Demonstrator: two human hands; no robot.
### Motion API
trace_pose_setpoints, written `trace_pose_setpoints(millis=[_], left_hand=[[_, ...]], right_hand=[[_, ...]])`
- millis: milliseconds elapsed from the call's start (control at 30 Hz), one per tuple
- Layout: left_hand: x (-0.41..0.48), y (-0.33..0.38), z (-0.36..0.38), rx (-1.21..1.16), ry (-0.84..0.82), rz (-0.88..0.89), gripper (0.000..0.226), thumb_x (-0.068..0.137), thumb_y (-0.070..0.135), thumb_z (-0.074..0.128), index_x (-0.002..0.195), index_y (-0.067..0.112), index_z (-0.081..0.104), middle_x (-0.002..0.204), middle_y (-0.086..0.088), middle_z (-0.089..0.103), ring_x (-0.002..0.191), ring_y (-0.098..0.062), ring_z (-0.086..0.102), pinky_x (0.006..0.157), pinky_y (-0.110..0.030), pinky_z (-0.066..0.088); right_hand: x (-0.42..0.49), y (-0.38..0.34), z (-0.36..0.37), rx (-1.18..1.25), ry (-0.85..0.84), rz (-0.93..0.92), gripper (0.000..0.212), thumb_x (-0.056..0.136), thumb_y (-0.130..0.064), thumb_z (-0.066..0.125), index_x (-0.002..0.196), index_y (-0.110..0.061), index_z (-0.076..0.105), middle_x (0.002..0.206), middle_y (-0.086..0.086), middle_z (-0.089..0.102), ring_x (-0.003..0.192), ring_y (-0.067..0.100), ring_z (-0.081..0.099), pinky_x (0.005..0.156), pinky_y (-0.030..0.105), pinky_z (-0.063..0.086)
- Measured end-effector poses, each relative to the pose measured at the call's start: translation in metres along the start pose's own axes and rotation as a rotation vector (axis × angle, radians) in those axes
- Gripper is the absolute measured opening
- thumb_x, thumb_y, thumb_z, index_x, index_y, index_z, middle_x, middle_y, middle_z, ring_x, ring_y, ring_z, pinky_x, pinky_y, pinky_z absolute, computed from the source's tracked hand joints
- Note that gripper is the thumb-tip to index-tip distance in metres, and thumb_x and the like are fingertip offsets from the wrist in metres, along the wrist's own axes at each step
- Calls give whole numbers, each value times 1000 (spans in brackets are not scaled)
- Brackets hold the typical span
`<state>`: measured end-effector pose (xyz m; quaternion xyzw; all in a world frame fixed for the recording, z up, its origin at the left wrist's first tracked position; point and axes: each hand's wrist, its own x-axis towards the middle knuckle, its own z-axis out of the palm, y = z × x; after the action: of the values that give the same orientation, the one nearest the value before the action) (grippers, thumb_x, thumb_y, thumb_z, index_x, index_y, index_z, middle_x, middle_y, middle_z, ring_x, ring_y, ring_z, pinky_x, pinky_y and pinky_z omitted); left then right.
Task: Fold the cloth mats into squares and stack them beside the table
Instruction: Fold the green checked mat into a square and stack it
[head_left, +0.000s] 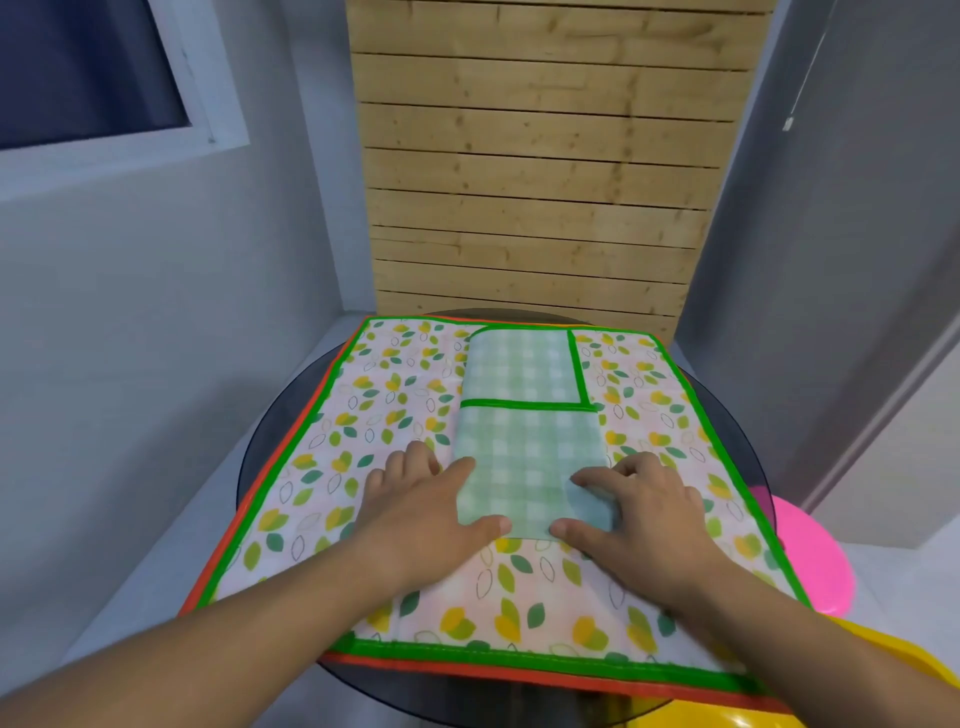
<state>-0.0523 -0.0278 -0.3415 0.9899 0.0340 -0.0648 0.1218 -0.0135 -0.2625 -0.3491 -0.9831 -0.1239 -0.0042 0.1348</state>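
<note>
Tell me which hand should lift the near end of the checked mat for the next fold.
Right, probably. The right hand has its fingers curled on the near right corner of the checked mat; the left hand lies flat, pressing the left edge.

- The scene is lit evenly and diffusely; brightness is moderate.
- Only faint shadows are cast on the leaf-print mat (358, 415) beneath the left hand (421, 504) and right hand (644, 509).
- The checked mat (524, 447) is rendered slightly soft.
- Lines are bowed by wide-angle distortion near the edges, where the window (88, 67) is stretched.
- Small glare is seen on the yellow plastic object (727, 719).
</note>
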Motion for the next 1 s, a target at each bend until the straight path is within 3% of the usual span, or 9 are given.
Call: trace_pose_setpoints(millis=[433,500,567,667,733,867,1000], left_hand=[[9,-24,-25,-27,-217,6,71,90,68,54,152,58,19,127,9,29,123,-13,27,103,-29,23],[9,-24,-29,-24,-242,19,72,90,68,54,153,55,21,132,7,30,130,-16,27,107,-31,24],[10,-18,-32,-71,-205,11,69,88,71,53,150,51,31,134,5,32,134,-20,27,108,-34,25],[21,-5,-32,-152,42,76,60,87,71,53,138,39,45,132,5,36,133,-21,31,105,-35,28],[30,3,-31,-149,135,194,59,90,65,55,140,35,46,146,5,32,141,-18,25,112,-35,23],[42,4,-29,-39,-43,332,75,88,70,55,151,36,33,163,5,18,151,-15,10,121,-35,13],[42,-5,-21,-11,-252,331,104,77,77,63,159,40,11,169,8,-9,153,-10,-12,123,-35,-1]], right_hand=[[17,39,-16,202,-257,-128,49,83,-54,68,130,-52,52,116,-17,36,101,5,45,98,33,43],[20,38,-22,252,-322,-111,46,83,-53,69,127,-49,57,113,-16,43,94,6,52,91,29,47],[26,31,-31,511,-357,-47,34,84,-45,72,117,-38,65,97,-4,63,73,12,61,72,27,53],[50,24,-42,633,-78,64,19,85,-40,72,100,-28,72,85,5,67,64,14,59,60,23,48],[69,21,-45,618,39,66,18,86,-36,72,100,-24,71,87,4,65,66,15,59,57,24,47],[89,16,-42,551,8,-85,10,82,-36,75,85,-27,71,91,-5,67,84,15,64,73,36,55],[70,12,-30,183,21,-347,23,72,-56,75,79,-36,67,108,-16,59,109,9,47,98,32,38]])
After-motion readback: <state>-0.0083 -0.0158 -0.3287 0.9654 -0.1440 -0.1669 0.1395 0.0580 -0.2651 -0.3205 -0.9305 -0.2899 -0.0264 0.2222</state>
